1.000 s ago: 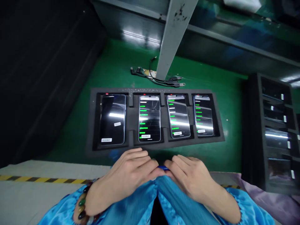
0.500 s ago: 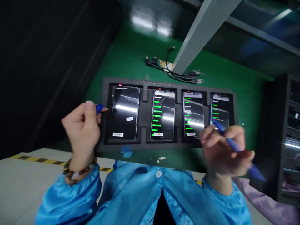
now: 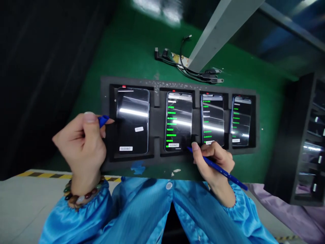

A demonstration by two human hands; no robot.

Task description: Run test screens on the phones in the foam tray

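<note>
A black foam tray (image 3: 157, 159) lies on the green bench and holds several phones in a row. The leftmost phone (image 3: 132, 120) has a dark screen; the others, such as the second phone (image 3: 178, 121), show green text. My right hand (image 3: 212, 162) grips a blue pen (image 3: 220, 171), its tip at the lower right corner of the second phone. My left hand (image 3: 82, 144) is closed in a pinch on the blue pen cap (image 3: 103, 120), held just left of the leftmost phone.
Loose black cables (image 3: 188, 66) lie behind the tray beside a slanted grey post (image 3: 218, 30). A dark rack (image 3: 308, 142) with more devices stands at the right. A dark wall fills the left. A yellow-black striped edge (image 3: 43, 175) runs along the near side.
My hands were together at my chest, then parted. The left one rose with the cap. The right one swung the pen from the rightmost phone leftward to the second phone.
</note>
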